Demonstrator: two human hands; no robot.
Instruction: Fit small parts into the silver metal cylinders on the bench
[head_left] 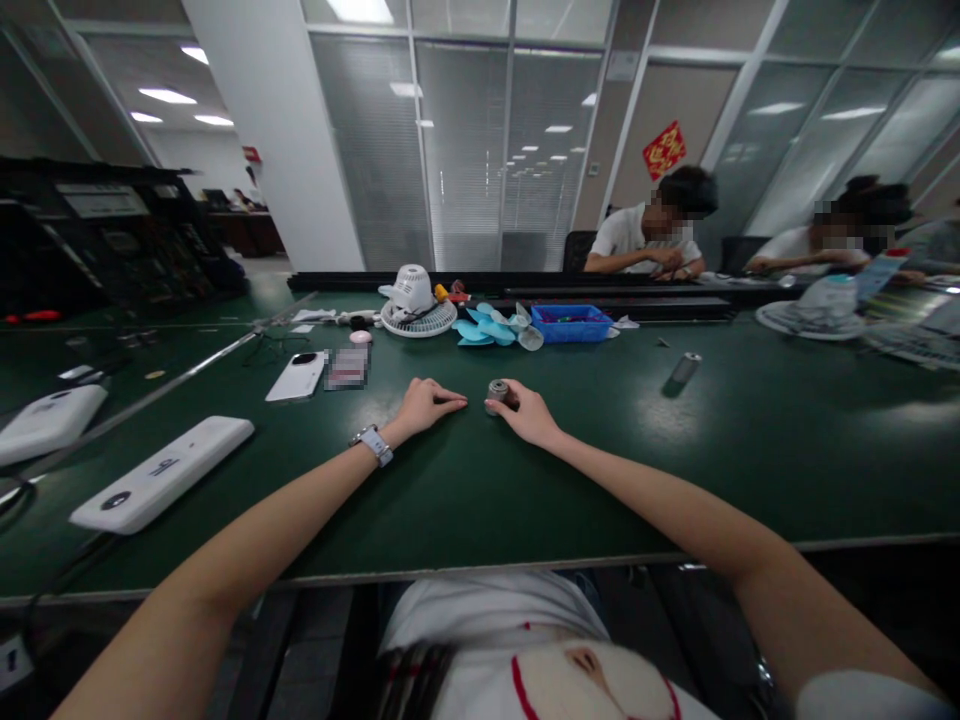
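My right hand (526,412) has its thumb and fingers wrapped round a small motor (495,396), a grey metal cylinder standing upright on the green table. Just to the left of it is my left hand (426,408), low over the tabletop, with a watch on its wrist. Its thumb and index finger are pinched together and point at the motor without touching it; anything between the tips is too small to make out. A second metal cylinder (685,368) of similar look sits farther right on the table.
Across the far side lie a white fan housing with grille (418,318), light blue fan blades (486,326) and a blue bin (571,324) of small parts. At left are a white phone (297,376) and a white power bank (165,474). Co-workers (651,235) sit opposite.
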